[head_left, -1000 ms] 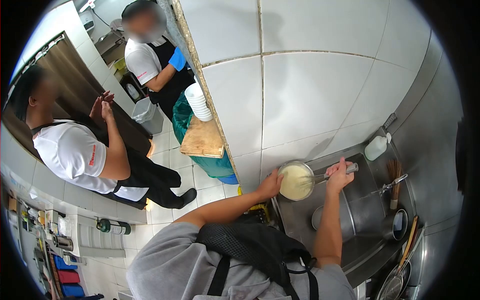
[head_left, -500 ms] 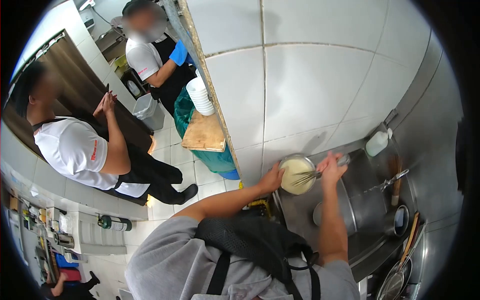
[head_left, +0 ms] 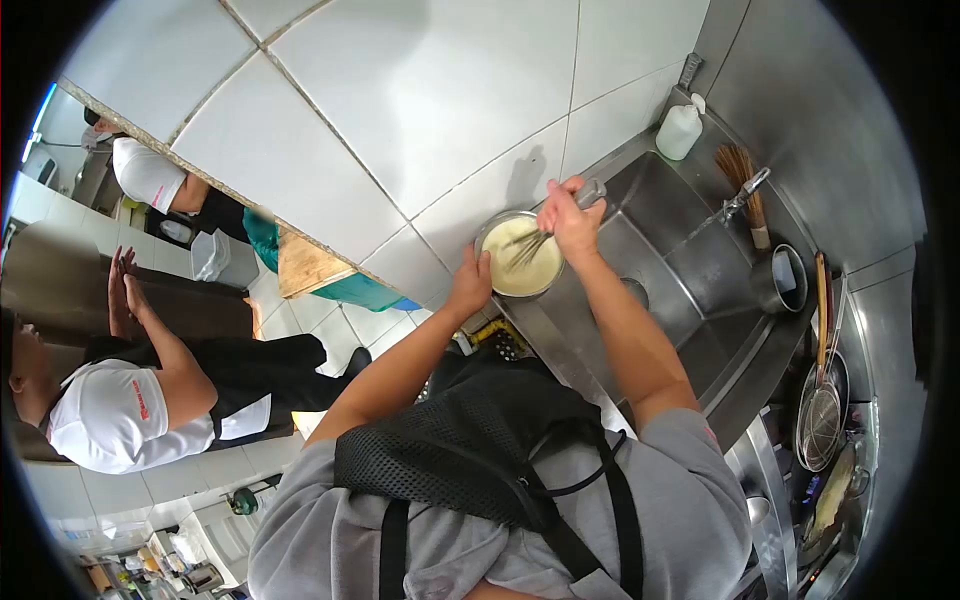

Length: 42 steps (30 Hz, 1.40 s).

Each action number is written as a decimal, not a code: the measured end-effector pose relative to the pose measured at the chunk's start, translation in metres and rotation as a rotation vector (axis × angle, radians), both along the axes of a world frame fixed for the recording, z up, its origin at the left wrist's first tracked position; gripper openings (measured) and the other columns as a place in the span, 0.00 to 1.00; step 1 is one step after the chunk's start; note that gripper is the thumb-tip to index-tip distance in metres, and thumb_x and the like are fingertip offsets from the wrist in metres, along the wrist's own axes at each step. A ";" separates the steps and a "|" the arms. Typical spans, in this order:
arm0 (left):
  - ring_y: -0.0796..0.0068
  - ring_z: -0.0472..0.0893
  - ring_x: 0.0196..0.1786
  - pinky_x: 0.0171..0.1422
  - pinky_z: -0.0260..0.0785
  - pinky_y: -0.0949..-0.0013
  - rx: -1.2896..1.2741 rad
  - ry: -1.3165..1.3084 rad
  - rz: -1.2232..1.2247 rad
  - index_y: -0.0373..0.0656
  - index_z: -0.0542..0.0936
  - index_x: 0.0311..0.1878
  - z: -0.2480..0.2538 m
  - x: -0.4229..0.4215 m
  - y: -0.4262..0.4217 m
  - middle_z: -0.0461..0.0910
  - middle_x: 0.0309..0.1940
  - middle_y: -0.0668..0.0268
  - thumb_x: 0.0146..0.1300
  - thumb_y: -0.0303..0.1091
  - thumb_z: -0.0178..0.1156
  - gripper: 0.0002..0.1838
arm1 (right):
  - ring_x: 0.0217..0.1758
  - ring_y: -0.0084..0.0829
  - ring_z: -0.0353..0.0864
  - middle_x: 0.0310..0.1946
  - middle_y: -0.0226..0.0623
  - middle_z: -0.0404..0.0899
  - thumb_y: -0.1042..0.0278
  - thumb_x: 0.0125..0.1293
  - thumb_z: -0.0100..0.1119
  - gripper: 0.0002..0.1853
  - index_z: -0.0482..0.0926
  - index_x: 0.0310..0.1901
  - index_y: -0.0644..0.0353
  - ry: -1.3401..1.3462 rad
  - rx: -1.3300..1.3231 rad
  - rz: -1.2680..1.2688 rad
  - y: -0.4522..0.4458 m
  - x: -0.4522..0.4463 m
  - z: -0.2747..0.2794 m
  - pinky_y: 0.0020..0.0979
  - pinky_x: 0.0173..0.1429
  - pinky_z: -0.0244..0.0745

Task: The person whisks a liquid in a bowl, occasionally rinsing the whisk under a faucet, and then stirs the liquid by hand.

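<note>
My right hand point(head_left: 573, 220) is closed around the handle of a wire whisk point(head_left: 520, 247). The whisk slants down into a round bowl point(head_left: 522, 294), its wires dipping into a smooth, pale yellow mixture point(head_left: 500, 262). My left hand point(head_left: 470, 284) grips the bowl's near-left side, with the thumb at the rim. The bowl is at the left end of a stainless steel sink point(head_left: 690, 275), close to the tiled wall. How the bowl is supported underneath is hidden.
Around the sink are a white pump bottle point(head_left: 680, 130), a stick brush point(head_left: 742, 180), a tap point(head_left: 747, 194) and a metal pot point(head_left: 768, 282). Strainers point(head_left: 820, 425) hang at right. One person point(head_left: 120, 400) stands at left, hands together; another point(head_left: 150, 175) is partly behind the wall edge.
The view has turned, so the bowl, whisk and both hands appear farther left and higher. Both grips are kept, and the whisk stays in the mixture. The far person is now more hidden.
</note>
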<state>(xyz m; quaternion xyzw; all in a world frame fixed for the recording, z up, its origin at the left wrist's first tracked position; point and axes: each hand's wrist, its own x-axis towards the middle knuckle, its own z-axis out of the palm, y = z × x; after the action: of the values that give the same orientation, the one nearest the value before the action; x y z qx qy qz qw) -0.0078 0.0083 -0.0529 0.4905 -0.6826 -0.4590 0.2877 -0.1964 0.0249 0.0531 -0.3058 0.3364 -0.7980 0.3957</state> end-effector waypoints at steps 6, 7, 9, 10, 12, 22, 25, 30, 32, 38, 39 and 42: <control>0.34 0.76 0.52 0.57 0.67 0.46 0.048 -0.055 -0.008 0.35 0.62 0.63 0.000 0.002 -0.001 0.77 0.48 0.35 0.75 0.44 0.41 0.23 | 0.09 0.25 0.66 0.10 0.33 0.67 0.75 0.65 0.60 0.14 0.67 0.24 0.60 0.048 0.108 -0.276 -0.014 -0.020 0.009 0.30 0.13 0.61; 0.34 0.76 0.52 0.57 0.67 0.46 0.047 -0.052 0.001 0.35 0.62 0.63 0.001 0.001 0.000 0.77 0.48 0.35 0.75 0.44 0.41 0.23 | 0.09 0.26 0.66 0.10 0.33 0.67 0.75 0.65 0.59 0.14 0.67 0.24 0.60 -0.080 0.065 -0.306 -0.013 -0.016 0.001 0.30 0.13 0.61; 0.34 0.77 0.51 0.56 0.67 0.46 0.046 -0.027 -0.021 0.35 0.62 0.63 0.003 0.003 0.000 0.78 0.47 0.36 0.75 0.44 0.41 0.23 | 0.08 0.25 0.66 0.10 0.33 0.67 0.74 0.65 0.60 0.14 0.67 0.24 0.60 -0.063 -0.007 -0.159 -0.006 -0.008 -0.005 0.30 0.13 0.62; 0.34 0.77 0.51 0.56 0.67 0.46 0.041 -0.026 -0.015 0.35 0.62 0.63 0.001 0.003 -0.003 0.78 0.47 0.36 0.75 0.44 0.41 0.23 | 0.09 0.25 0.66 0.10 0.33 0.67 0.74 0.65 0.59 0.14 0.67 0.24 0.60 -0.005 0.057 -0.120 -0.004 -0.011 0.004 0.30 0.13 0.62; 0.35 0.77 0.50 0.56 0.67 0.47 0.032 -0.069 -0.029 0.35 0.61 0.64 -0.001 0.004 -0.002 0.79 0.44 0.36 0.75 0.44 0.41 0.24 | 0.09 0.26 0.66 0.11 0.34 0.68 0.74 0.65 0.59 0.13 0.66 0.26 0.60 0.107 0.122 -0.181 -0.006 -0.025 0.011 0.31 0.14 0.63; 0.35 0.77 0.50 0.55 0.68 0.46 0.014 -0.086 -0.019 0.35 0.62 0.63 0.001 0.001 -0.003 0.78 0.45 0.35 0.75 0.44 0.42 0.23 | 0.08 0.28 0.61 0.09 0.33 0.62 0.73 0.66 0.58 0.15 0.62 0.25 0.59 0.054 0.153 -0.290 -0.005 -0.024 0.006 0.35 0.15 0.62; 0.34 0.77 0.51 0.56 0.68 0.47 0.023 -0.026 -0.002 0.35 0.62 0.63 0.003 0.000 0.002 0.78 0.45 0.35 0.75 0.43 0.42 0.23 | 0.08 0.27 0.62 0.10 0.34 0.64 0.73 0.66 0.57 0.16 0.62 0.23 0.60 -0.081 0.109 -0.357 -0.001 -0.014 0.002 0.32 0.14 0.61; 0.35 0.78 0.50 0.56 0.68 0.48 0.016 -0.050 -0.033 0.35 0.61 0.64 -0.001 0.001 -0.001 0.77 0.46 0.34 0.75 0.43 0.41 0.24 | 0.09 0.26 0.66 0.10 0.33 0.67 0.72 0.65 0.61 0.16 0.65 0.23 0.58 0.113 0.125 -0.206 -0.007 -0.027 0.013 0.30 0.14 0.61; 0.35 0.78 0.50 0.56 0.68 0.48 0.029 -0.039 -0.027 0.34 0.61 0.64 -0.009 -0.001 -0.005 0.78 0.46 0.34 0.75 0.42 0.41 0.24 | 0.09 0.25 0.65 0.09 0.32 0.65 0.72 0.65 0.61 0.17 0.65 0.22 0.58 -0.087 0.096 -0.322 -0.014 -0.018 0.008 0.30 0.15 0.61; 0.35 0.78 0.50 0.56 0.68 0.48 0.046 -0.061 -0.036 0.34 0.60 0.64 0.001 0.003 0.000 0.78 0.44 0.35 0.75 0.42 0.41 0.24 | 0.09 0.25 0.64 0.09 0.32 0.65 0.72 0.65 0.61 0.17 0.64 0.21 0.59 0.083 0.124 -0.100 -0.008 -0.021 0.015 0.31 0.15 0.61; 0.34 0.78 0.49 0.56 0.68 0.47 0.031 -0.085 -0.037 0.34 0.60 0.64 0.003 0.000 -0.001 0.79 0.44 0.35 0.75 0.42 0.41 0.24 | 0.09 0.25 0.64 0.09 0.33 0.65 0.74 0.65 0.60 0.17 0.64 0.21 0.58 0.106 0.119 -0.248 -0.011 -0.025 0.019 0.31 0.15 0.61; 0.34 0.78 0.48 0.55 0.68 0.46 0.052 -0.005 -0.035 0.34 0.60 0.64 0.007 -0.001 0.002 0.79 0.43 0.35 0.74 0.43 0.42 0.24 | 0.09 0.24 0.62 0.10 0.32 0.64 0.74 0.66 0.58 0.17 0.63 0.21 0.58 0.028 0.075 -0.175 -0.003 -0.003 0.010 0.31 0.15 0.61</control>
<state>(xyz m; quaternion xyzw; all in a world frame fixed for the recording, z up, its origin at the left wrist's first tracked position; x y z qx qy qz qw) -0.0084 0.0099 -0.0459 0.4867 -0.6797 -0.4804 0.2651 -0.1996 0.0219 0.0633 -0.2711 0.3970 -0.8120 0.3310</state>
